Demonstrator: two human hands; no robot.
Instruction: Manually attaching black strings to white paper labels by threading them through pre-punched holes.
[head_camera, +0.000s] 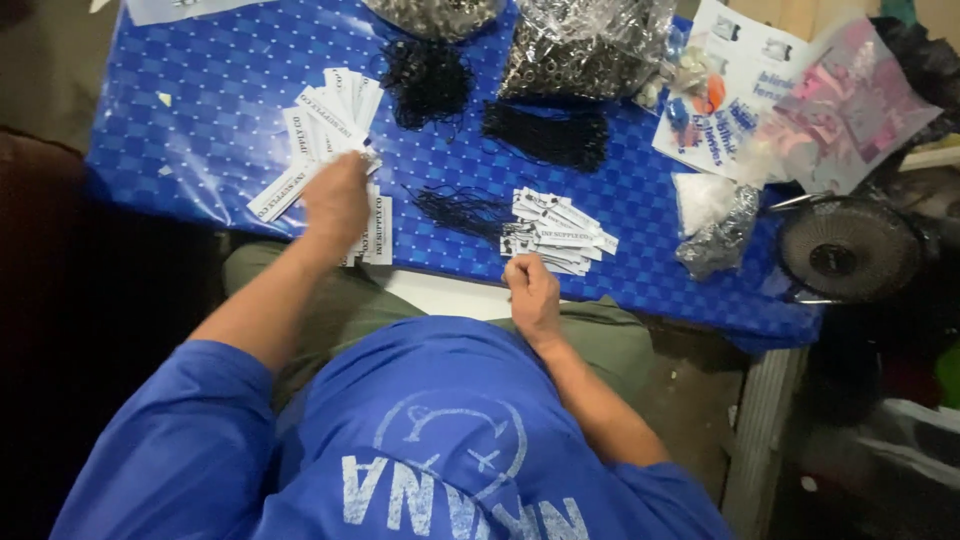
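The left hand (335, 200) was pressed fingers-down on fanned white paper tags (325, 130) on the blue table (180, 90); the right hand (532, 292) was curled (contents unclear). Light, slippery tags seemed best pinched by an edge.

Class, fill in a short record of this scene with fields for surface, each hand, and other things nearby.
Surface: blue checked table cover
Left hand: on the spread white paper tags
Right hand: at the table edge, by the smaller tag pile
Cords: black string bundles
Other: clear bags of metal bits, black fan
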